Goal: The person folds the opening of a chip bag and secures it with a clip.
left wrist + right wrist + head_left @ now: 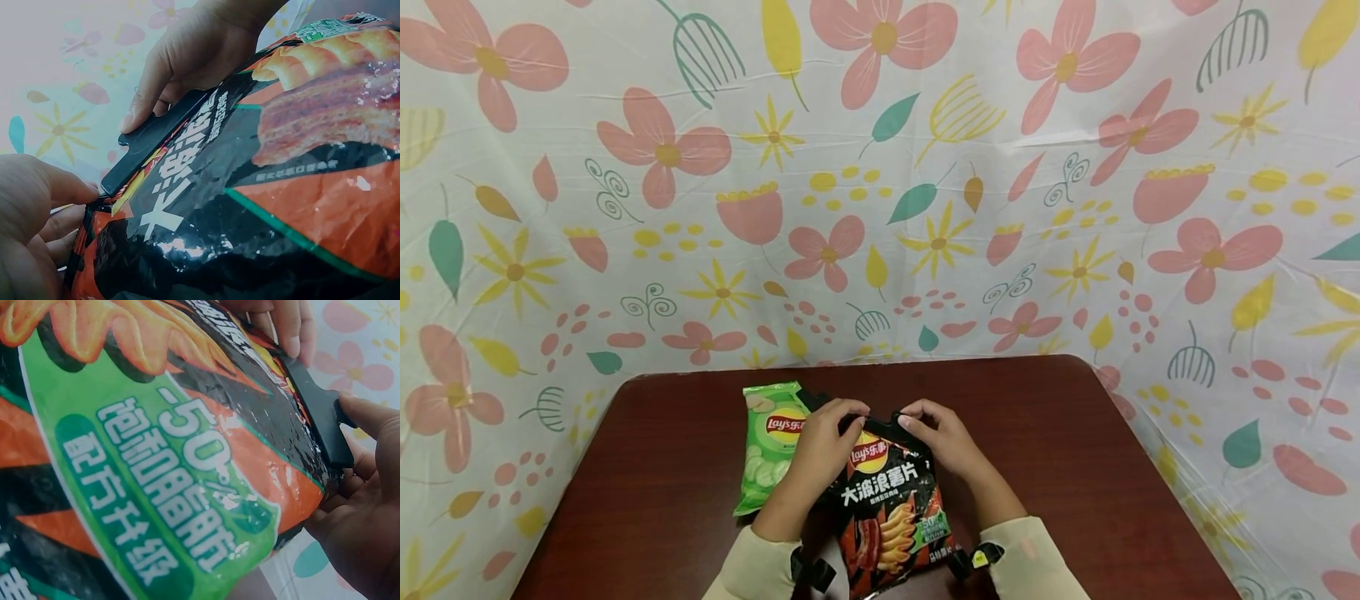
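Observation:
A black and orange bag of Lay's potato chips (pixel 887 508) stands tilted between both hands. Along its top edge lies a black bag clip (pixel 159 140), with a small raised tab near one end. My left hand (pixel 823 442) pinches the top corner of the bag right at the clip's left end. At the other end, my right hand (pixel 951 437) grips the clip, its thumb (pixel 369 415) against the tab and its fingers behind the bag. In the right wrist view, fingertips of the left hand (pixel 290 331) show at the clip's far end.
A green Lay's bag (pixel 767 467) lies on the dark red-brown table (pixel 1075 483), left of the black bag. A black object (pixel 812 398) pokes out between the green bag and my left hand. Flower-patterned cloth (pixel 880 208) hangs behind the table and down its sides.

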Action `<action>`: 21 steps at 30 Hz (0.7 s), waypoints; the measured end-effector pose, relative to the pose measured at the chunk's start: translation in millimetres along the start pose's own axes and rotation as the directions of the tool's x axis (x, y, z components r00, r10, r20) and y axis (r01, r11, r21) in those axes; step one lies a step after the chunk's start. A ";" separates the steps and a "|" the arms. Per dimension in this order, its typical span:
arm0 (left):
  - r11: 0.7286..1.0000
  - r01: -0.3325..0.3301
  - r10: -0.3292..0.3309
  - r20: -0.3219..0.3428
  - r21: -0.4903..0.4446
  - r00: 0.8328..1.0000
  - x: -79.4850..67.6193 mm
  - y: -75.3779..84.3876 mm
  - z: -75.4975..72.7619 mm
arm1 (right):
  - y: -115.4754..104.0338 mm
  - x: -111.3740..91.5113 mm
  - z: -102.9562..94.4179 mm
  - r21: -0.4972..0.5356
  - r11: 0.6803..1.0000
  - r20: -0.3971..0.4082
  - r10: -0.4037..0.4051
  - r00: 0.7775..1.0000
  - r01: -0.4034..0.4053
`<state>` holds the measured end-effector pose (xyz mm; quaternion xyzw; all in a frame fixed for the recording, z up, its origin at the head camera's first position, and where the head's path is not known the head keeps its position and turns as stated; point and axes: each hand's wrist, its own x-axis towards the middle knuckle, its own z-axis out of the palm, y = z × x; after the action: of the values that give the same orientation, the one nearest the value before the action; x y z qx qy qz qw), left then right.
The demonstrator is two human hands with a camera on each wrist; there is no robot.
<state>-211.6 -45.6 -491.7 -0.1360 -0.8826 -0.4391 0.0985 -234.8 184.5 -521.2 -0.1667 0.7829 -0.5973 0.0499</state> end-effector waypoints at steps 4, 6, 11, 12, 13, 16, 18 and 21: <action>1.000 0.005 -0.005 -0.012 0.001 1.000 -0.5 -1.2 -1.2 | 1.3 -0.1 0.4 -0.008 1.000 -0.005 0.003 1.000 -0.003; 1.000 0.009 -0.010 -0.020 -0.006 1.000 -0.8 -1.9 -2.1 | 6.7 0.9 0.7 -0.004 1.000 -0.008 -0.003 1.000 0.003; 0.998 0.028 -0.030 -0.038 -0.048 0.999 -0.7 -4.3 -4.5 | 10.5 0.9 0.4 -0.005 1.000 -0.013 0.000 1.000 0.000; 0.998 0.032 -0.034 -0.045 -0.051 0.998 -0.4 -5.0 -5.0 | 11.0 0.7 0.2 -0.008 1.000 -0.017 0.003 1.000 -0.003; 0.998 0.029 -0.032 -0.054 -0.053 0.998 -0.1 -5.5 -5.6 | 11.5 0.5 0.0 -0.009 1.000 -0.021 0.008 1.000 -0.008; 0.998 0.033 -0.037 -0.078 -0.054 0.996 1.0 -7.0 -7.4 | 13.2 0.2 -1.2 -0.011 1.000 -0.030 0.018 0.999 -0.018; 0.997 0.035 -0.041 -0.089 -0.063 0.995 1.5 -7.4 -8.7 | 13.3 0.2 -1.7 -0.017 1.000 -0.038 0.022 0.999 -0.023; 0.996 0.041 -0.048 -0.098 -0.078 0.994 1.4 -7.9 -10.4 | 12.8 0.6 -2.3 -0.025 0.999 -0.052 0.036 0.998 -0.038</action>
<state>-214.9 -58.3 -491.1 -0.0978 -0.8622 -0.4804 0.1276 -238.6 189.5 -532.6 -0.1373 0.7944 -0.5903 0.0385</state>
